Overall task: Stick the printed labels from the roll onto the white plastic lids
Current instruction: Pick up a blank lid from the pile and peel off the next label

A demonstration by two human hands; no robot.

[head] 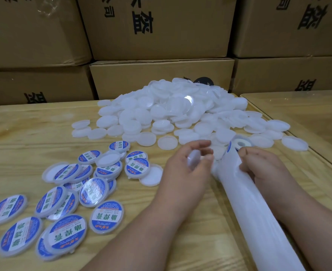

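Observation:
A big heap of plain white plastic lids (173, 108) covers the far middle of the wooden table (24, 130). Several lids with blue and white printed labels (67, 192) lie scattered at the near left. My left hand (186, 169) holds one white lid (193, 160) on edge between thumb and fingers. My right hand (263, 165) grips the white backing strip (245, 202) that runs from the label roll (239, 143) toward me. The roll stands just beyond my right hand, at the near edge of the heap.
Stacked brown cardboard boxes (161, 36) with black print form a wall behind the table. A second table top (308, 114) adjoins on the right. A small dark round object (203, 82) peeks from behind the heap.

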